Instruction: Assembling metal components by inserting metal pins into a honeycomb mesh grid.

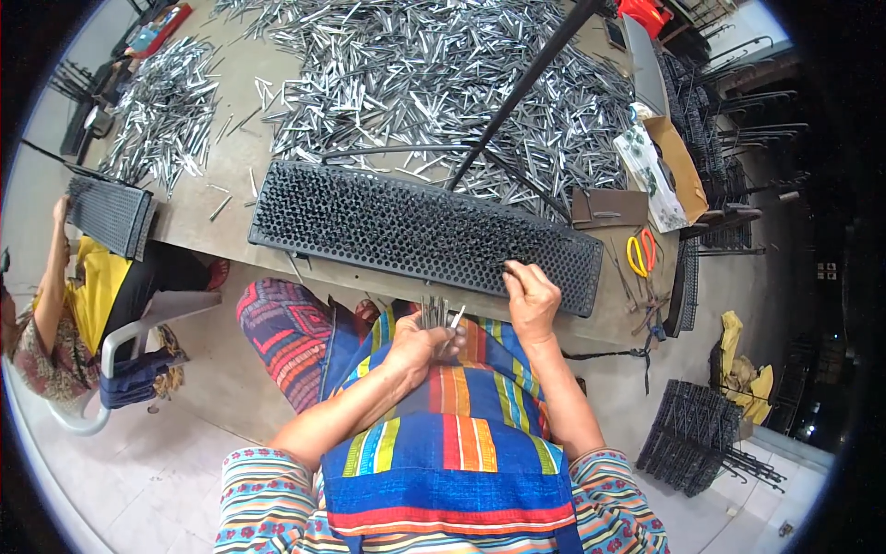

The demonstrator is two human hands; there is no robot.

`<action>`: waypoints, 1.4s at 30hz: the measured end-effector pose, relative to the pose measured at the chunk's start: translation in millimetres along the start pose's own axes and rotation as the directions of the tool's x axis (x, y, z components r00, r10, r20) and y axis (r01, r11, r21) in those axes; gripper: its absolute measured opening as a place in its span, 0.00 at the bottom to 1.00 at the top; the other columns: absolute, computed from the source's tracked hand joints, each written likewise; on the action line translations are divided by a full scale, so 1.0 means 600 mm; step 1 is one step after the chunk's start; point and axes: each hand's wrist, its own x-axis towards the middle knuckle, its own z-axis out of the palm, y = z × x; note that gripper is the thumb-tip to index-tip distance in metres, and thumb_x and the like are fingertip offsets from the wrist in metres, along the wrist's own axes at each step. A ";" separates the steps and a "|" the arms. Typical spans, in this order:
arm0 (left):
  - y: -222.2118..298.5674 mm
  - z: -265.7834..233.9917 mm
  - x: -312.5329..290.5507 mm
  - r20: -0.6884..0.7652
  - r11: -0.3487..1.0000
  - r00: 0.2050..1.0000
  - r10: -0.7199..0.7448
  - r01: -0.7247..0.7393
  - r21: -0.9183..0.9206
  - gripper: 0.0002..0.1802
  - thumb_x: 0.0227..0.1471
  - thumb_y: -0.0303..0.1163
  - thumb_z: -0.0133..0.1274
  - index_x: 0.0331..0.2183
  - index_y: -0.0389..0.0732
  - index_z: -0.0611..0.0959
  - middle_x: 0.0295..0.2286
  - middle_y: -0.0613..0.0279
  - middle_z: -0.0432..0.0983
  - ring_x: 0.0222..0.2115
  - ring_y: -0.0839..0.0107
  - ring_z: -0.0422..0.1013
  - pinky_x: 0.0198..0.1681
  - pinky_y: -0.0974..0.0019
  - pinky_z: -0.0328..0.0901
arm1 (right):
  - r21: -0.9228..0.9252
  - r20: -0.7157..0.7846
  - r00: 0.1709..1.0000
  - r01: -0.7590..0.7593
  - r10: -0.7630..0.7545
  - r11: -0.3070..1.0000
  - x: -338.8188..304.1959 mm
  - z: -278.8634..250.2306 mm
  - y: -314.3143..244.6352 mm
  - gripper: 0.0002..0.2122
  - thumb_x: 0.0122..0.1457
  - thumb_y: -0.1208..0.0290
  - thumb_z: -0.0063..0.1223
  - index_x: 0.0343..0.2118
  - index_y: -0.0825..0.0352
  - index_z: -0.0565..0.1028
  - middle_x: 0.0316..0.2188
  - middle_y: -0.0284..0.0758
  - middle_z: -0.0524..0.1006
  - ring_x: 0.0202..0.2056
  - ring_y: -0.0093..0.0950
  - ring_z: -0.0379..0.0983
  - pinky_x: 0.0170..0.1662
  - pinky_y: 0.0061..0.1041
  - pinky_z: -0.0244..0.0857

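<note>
My left hand is closed round a bunch of thin metal strips above my lap, their ends sticking up past my fingers. A long black perforated tray lies tilted along the table's front edge, with dark thin pieces standing in many of its holes. At the right part of this tray, my right hand is in a pinch, fingertips at the holes. Whatever sits between those fingertips is too small to make out.
A big heap of loose metal strips covers the far table. Black rods cross above the tray. Scissors with yellow and orange handles, a brown pad and an opened box lie right. Another person works with a similar tray at left.
</note>
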 end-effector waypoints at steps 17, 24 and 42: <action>0.007 -0.007 0.001 -0.162 0.992 0.987 0.002 -0.023 -0.128 0.10 0.50 0.16 0.50 0.37 0.34 0.76 0.31 0.54 0.78 0.27 0.65 0.77 0.29 0.65 0.76 | 0.680 0.234 0.884 -0.446 0.404 0.582 0.001 0.056 -0.060 0.01 0.52 0.82 0.56 0.27 0.70 0.76 0.19 0.24 0.72 0.17 0.10 0.62 0.19 0.13 0.54; 0.015 -0.013 0.000 -0.117 0.987 0.992 0.038 -0.056 -0.152 0.10 0.49 0.16 0.50 0.36 0.34 0.76 0.30 0.54 0.78 0.28 0.66 0.77 0.30 0.66 0.76 | 0.374 -0.052 0.996 -0.042 0.066 0.926 0.044 0.096 -0.076 0.03 0.48 0.83 0.58 0.27 0.71 0.77 0.20 0.30 0.73 0.18 0.13 0.62 0.22 0.16 0.56; 0.030 -0.006 0.002 -0.042 0.977 0.998 0.052 -0.059 -0.203 0.10 0.50 0.17 0.50 0.38 0.34 0.77 0.30 0.57 0.79 0.28 0.68 0.77 0.32 0.67 0.75 | 0.454 0.484 0.858 -0.416 0.175 0.788 -0.016 0.074 -0.062 0.07 0.47 0.81 0.59 0.31 0.72 0.78 0.20 0.28 0.75 0.19 0.15 0.68 0.21 0.16 0.59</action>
